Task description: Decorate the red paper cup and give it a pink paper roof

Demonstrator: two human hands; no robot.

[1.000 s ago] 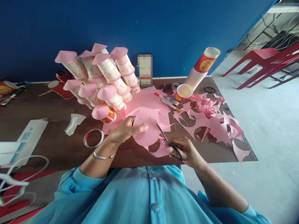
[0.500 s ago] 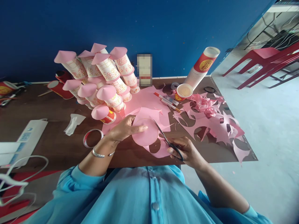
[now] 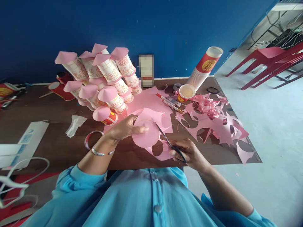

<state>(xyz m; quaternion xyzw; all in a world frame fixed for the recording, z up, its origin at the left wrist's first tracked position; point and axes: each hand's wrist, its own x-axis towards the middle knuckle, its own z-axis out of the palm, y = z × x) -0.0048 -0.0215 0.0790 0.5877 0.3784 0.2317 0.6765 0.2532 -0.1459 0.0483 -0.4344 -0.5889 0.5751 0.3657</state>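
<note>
A sheet of pink paper (image 3: 146,138), partly cut to a round edge, is pinched in my left hand (image 3: 126,127) with the thumb lying on top. Black-handled scissors (image 3: 168,142) sit in my right hand (image 3: 187,151), their blades at the right side of the paper's curve. A strip of the same sheet with a round hole hangs below the blades. Beneath and behind lies a larger pink sheet (image 3: 151,97). To the left stand several decorated paper cups (image 3: 110,71) with pink cone tops.
Pink offcuts (image 3: 213,126) cover the table's right side. Behind them are a tall cup stack (image 3: 203,69), a single cup (image 3: 186,93) and pens (image 3: 174,106). A tape roll (image 3: 93,138) lies by my left wrist. A blue wall (image 3: 165,34) borders the back.
My left hand has shifted slightly left with the pink paper. My right hand and the scissors stay almost in place, the blades still at the curve.
</note>
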